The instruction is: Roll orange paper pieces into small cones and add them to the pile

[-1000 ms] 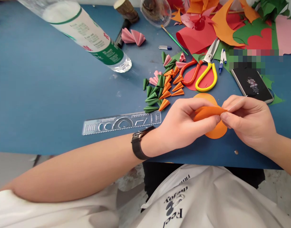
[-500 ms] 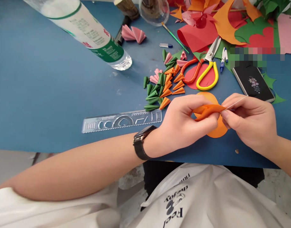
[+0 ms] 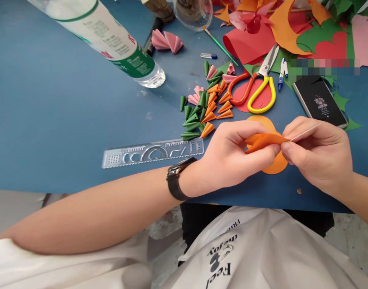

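Observation:
My left hand (image 3: pixel 232 154) curls around a piece of orange paper (image 3: pixel 263 141), pinching it between thumb and fingers. Pinching the paper's pointed end together with a thin pale stick (image 3: pixel 306 131) is my right hand (image 3: pixel 318 154). The paper is partly rolled around the stick. Both hands hover just above the blue table (image 3: pixel 66 120), over flat orange paper discs (image 3: pixel 276 163). A black watch (image 3: pixel 175 182) is on my left wrist.
A pile of small green, orange and pink paper cones (image 3: pixel 206 106) lies beyond my left hand. A clear ruler (image 3: pixel 152 151) lies to the left. Scissors (image 3: pixel 259 86), a phone (image 3: pixel 319 100), pens (image 3: pixel 282 72), a tilted plastic bottle (image 3: pixel 118 44) and coloured paper scraps (image 3: pixel 292 32) fill the far side.
The orange paper has been turned and rolled a little tighter between the fingers; both hands stay in nearly the same place.

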The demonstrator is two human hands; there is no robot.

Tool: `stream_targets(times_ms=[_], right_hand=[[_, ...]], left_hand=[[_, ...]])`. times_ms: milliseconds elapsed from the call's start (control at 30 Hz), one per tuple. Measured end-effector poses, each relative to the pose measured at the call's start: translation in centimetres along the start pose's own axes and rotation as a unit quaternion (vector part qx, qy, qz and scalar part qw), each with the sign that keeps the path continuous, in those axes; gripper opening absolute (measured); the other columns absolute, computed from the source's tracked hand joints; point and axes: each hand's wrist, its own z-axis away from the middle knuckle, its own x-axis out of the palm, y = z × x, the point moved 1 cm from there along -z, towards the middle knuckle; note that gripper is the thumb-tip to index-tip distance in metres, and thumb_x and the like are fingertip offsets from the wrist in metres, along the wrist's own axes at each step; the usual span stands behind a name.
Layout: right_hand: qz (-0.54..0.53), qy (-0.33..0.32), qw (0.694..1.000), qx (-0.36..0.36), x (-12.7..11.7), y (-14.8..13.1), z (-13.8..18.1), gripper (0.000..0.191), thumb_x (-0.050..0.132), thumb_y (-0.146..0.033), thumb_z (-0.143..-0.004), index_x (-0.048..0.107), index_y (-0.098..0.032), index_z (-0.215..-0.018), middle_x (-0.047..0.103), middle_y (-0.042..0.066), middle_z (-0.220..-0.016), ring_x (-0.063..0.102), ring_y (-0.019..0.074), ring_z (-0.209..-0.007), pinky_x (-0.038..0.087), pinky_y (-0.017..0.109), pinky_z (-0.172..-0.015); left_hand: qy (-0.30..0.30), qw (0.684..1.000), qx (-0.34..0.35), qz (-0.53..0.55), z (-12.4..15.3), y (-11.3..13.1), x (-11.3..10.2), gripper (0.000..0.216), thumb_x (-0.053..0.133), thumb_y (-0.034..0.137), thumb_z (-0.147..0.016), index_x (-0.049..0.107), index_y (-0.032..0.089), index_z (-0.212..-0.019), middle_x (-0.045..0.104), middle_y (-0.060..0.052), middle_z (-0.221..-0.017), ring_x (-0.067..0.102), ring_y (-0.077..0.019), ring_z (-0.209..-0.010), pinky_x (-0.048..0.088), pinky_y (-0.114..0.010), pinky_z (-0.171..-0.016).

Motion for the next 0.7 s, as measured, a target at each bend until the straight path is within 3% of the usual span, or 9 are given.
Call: stream_targets(times_ms=[233, 400, 567, 700], right_hand=[[0.019, -0.002, 1.000, -0.008, -0.13, -0.39, 0.11, 0.026, 0.080, -0.004, -0.086, 0.080, -0.029, -0.079, 0.072, -0.002, -0.078, 0.067, 0.0144, -0.072, 0.060, 0.031, -0.066], [0.028, -0.015, 0.999, -0.007, -0.29, -0.46, 0.13, 0.029, 0.081, -0.001, -0.084, 0.080, -0.029, -0.079, 0.073, -0.001, -0.078, 0.069, 0.0162, -0.075, 0.062, 0.032, -0.065], [0.028, -0.027, 0.999, -0.009, -0.15, -0.56, 0.30, 0.031, 0.083, 0.001, -0.083, 0.077, -0.029, -0.077, 0.073, -0.002, -0.076, 0.069, 0.0165, -0.073, 0.062, 0.033, -0.065], [0.042, -0.021, 0.999, -0.010, -0.04, -0.86, 0.38, 0.028, 0.084, -0.003, -0.086, 0.082, -0.031, -0.085, 0.076, 0.000, -0.082, 0.072, 0.0181, -0.076, 0.063, 0.033, -0.063]], left_hand=[[-0.058, 0.994, 0.087, -0.013, -0.68, -0.08, -0.75, 0.008, 0.079, 0.018, -0.091, 0.079, 0.021, -0.084, 0.082, -0.003, -0.083, 0.073, -0.0145, -0.071, 0.061, -0.026, -0.067], [-0.040, 0.991, 0.125, -0.027, -0.57, -0.12, -0.57, 0.013, 0.074, 0.008, -0.089, 0.079, 0.020, -0.085, 0.083, -0.002, -0.083, 0.074, -0.0132, -0.072, 0.061, -0.024, -0.067], [-0.043, 0.989, 0.140, -0.008, -0.40, 0.09, -0.37, 0.015, 0.072, 0.006, -0.087, 0.078, 0.019, -0.083, 0.081, -0.001, -0.077, 0.069, -0.0118, -0.066, 0.060, -0.024, -0.065], [-0.041, 0.994, 0.104, 0.011, -0.43, 0.18, -0.51, 0.014, 0.072, 0.007, -0.085, 0.077, 0.019, -0.081, 0.079, -0.001, -0.076, 0.069, -0.0124, -0.066, 0.059, -0.025, -0.064]])
